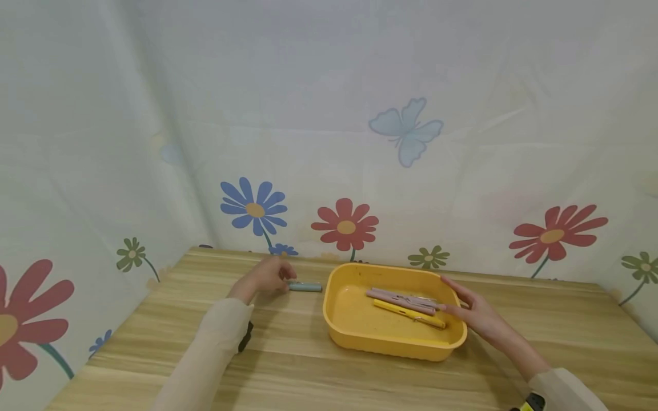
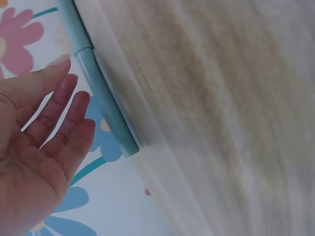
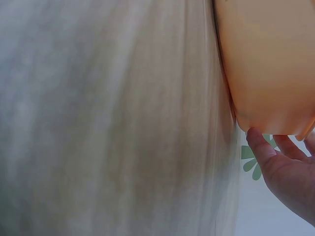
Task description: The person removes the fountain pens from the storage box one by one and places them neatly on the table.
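A teal capped pen (image 1: 305, 286) lies on the wooden table, left of a yellow plastic basket (image 1: 390, 346). Beside the pen's left end is my left hand (image 1: 267, 276), palm down. In the left wrist view its fingers are loosely bent and spread next to the teal pen (image 2: 104, 98), not wrapped round it. My right hand (image 1: 480, 314) holds the right end of the basket, fingers at the rim. The right wrist view has the thumb against the outer wall of the basket (image 3: 268, 73). Inside the basket lie mauve pens (image 1: 393, 298) and a yellow pen (image 1: 408, 313).
The wooden table (image 1: 288, 365) reaches back to a hanging white cloth (image 1: 308, 142) printed with flowers and a butterfly. The basket stands near the table's back edge, its raised walls around the pens.
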### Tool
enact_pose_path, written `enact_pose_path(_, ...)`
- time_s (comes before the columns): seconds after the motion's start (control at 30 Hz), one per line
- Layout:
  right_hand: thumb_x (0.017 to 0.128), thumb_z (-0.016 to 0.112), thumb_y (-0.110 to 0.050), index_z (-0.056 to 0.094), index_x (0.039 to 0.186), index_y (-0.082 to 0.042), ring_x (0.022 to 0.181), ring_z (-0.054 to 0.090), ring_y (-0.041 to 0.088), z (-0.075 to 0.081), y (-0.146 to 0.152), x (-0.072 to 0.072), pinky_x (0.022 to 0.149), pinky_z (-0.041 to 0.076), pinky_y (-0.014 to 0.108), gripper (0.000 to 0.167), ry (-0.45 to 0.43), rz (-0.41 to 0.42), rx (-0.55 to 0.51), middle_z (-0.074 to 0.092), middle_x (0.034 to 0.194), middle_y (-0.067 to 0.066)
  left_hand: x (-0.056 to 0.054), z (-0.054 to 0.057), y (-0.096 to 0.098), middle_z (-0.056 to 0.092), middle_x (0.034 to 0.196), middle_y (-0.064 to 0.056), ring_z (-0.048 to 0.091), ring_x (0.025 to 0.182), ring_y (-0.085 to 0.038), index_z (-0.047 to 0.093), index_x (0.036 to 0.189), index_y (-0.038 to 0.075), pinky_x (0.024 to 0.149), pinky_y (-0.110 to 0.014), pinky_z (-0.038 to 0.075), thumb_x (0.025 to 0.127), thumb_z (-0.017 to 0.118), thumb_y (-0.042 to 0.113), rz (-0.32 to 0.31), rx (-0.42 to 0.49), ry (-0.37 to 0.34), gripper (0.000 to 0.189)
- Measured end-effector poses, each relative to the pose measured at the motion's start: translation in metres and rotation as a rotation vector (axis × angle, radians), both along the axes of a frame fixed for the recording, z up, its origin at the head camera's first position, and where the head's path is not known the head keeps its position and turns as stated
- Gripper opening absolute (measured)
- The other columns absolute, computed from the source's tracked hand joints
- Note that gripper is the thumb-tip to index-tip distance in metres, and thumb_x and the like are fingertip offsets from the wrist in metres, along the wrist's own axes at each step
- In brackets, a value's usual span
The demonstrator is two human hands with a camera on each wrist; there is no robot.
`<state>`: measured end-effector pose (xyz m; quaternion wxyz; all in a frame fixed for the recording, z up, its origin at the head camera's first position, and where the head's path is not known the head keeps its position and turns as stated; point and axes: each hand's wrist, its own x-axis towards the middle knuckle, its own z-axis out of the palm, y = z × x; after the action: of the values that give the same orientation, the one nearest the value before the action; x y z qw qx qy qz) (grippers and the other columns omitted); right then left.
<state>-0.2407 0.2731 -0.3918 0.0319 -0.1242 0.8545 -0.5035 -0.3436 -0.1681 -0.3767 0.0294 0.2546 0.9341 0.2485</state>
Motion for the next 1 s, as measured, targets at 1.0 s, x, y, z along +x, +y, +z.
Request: enact_pose_path(1.0,0.087,0.06,-0.024,0.024,0.144,-0.006,0.131,0.011,0.049,0.0,0.0,0.0,0.097,0.023,0.062,0.069,-0.035,-0.021,-0.004,0.017,0.147,0.023,0.065,0.024,0.077,0.063,0.102,-0.015,0.059,0.089,-0.02,0.059,0.111,-0.003,0.079,-0.031,0.05,0.082,0.067,0.01,-0.18,0.343,0.025,0.032)
